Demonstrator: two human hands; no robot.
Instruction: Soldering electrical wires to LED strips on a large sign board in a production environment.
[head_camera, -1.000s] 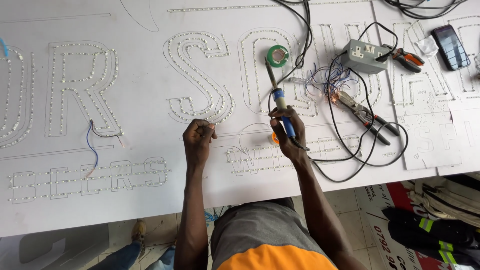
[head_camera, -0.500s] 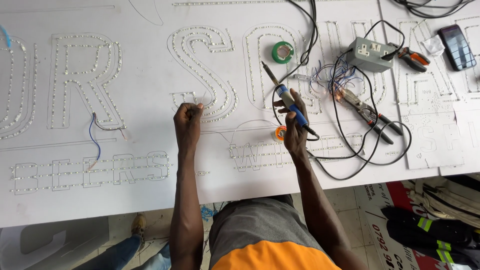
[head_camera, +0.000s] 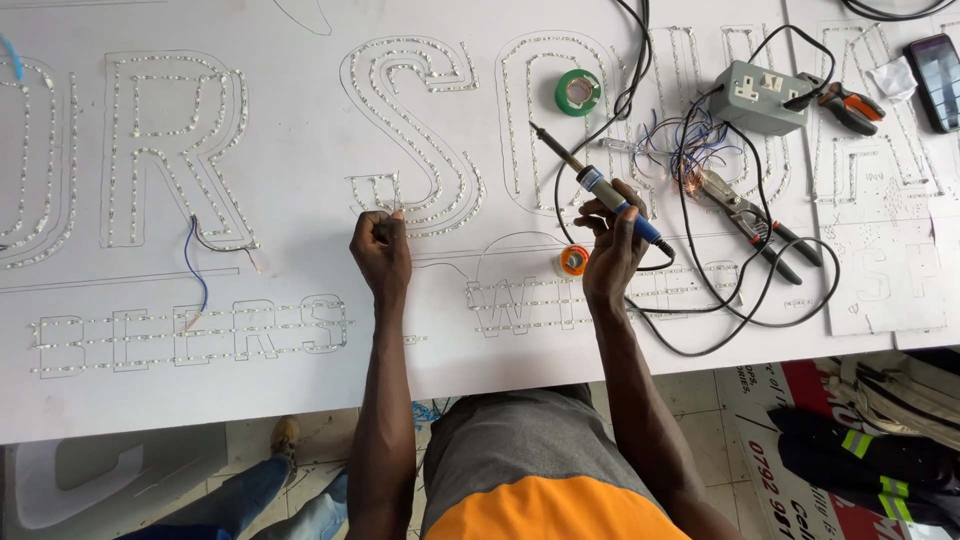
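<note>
Nearest the body, the left hand (head_camera: 380, 250) rests on the white sign panel (head_camera: 300, 380), its fingers clenched in a pinch on something too small to make out, perhaps a thin wire, at the lower end of the curved letter (head_camera: 415, 135) outlined in small white lamps. The right hand (head_camera: 612, 240) has its fingers grasping the blue handle of a soldering iron (head_camera: 590, 185), which is raised off the panel with its dark tip pointing up and left, well apart from the left hand's pinch. A small orange solder reel (head_camera: 573, 261) lies just beside the right hand.

To do this well, I judge the pinch should stay steady and low on the lamps, and the hot tip should come in from the side, clear of the left fingertips and the black cable (head_camera: 720, 320).

Farther across the desk lie pliers (head_camera: 745, 215), a green tape roll (head_camera: 578, 92), a grey socket box (head_camera: 760, 95) and a phone (head_camera: 935, 65). Below the desk edge, tiled floor (head_camera: 690, 390) shows.
</note>
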